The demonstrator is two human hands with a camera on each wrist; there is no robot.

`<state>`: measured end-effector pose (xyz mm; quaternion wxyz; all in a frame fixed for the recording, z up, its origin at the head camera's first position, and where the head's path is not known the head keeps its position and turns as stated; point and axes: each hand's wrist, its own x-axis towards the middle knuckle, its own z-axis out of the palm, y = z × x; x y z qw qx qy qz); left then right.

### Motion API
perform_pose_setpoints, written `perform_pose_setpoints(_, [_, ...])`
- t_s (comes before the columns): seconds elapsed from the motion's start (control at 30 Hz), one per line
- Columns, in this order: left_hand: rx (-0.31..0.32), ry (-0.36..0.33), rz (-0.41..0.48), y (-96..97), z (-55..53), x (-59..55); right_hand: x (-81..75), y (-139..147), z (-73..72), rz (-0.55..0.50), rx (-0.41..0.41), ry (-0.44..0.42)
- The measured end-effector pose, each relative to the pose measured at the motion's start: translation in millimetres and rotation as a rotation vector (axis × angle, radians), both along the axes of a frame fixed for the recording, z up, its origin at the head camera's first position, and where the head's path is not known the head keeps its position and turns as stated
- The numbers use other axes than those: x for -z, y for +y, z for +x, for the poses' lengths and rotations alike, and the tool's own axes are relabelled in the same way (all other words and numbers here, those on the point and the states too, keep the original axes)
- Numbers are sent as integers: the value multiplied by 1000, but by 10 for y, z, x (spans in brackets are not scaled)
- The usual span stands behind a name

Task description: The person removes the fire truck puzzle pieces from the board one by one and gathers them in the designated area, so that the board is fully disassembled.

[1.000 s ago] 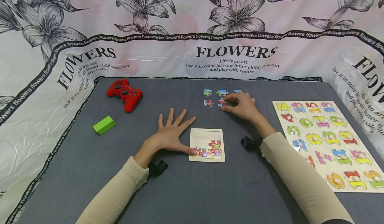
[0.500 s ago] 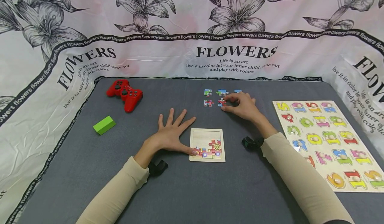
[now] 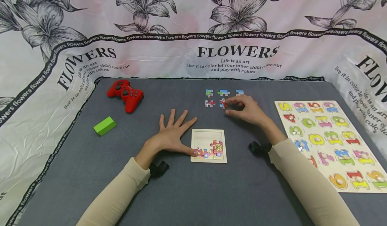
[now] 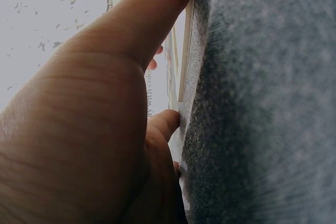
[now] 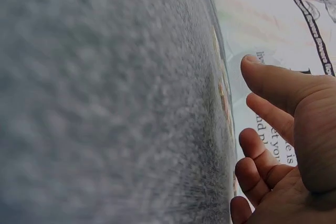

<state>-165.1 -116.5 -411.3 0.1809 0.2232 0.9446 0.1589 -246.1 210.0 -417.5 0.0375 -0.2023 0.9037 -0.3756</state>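
Note:
In the head view my left hand (image 3: 173, 138) lies spread beside a small wooden puzzle tray (image 3: 207, 135), its thumb resting on the lower left corner. Joined jigsaw pieces (image 3: 217, 148) fill the tray's bottom and right part. Farther back, my right hand (image 3: 250, 110) is just to the right of a red-and-blue jigsaw piece (image 3: 222, 104), thumb and index finger apart. The right wrist view shows its fingers (image 5: 254, 142) loosely bent with nothing between them. Other loose pieces lie nearby: a red one (image 3: 210, 103), a green one (image 3: 209, 92) and blue ones (image 3: 223, 92).
A large number-puzzle board (image 3: 308, 111) lies on the right, partly under the right forearm. On the left are a red game controller (image 3: 128, 95) and a green block (image 3: 104, 126). Flower-printed cloth (image 3: 157, 58) borders the grey tabletop (image 3: 181, 192).
My right hand has let go of the red-and-blue piece and drawn slightly right, its thumb and index finger parting. The left hand keeps its place on the tray.

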Motion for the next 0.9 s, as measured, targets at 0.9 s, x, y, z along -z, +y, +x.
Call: perform_pose_setpoints(0.9, [-6,-4,-12,5,-5,5,-98,-156,476,-32,-280,31])
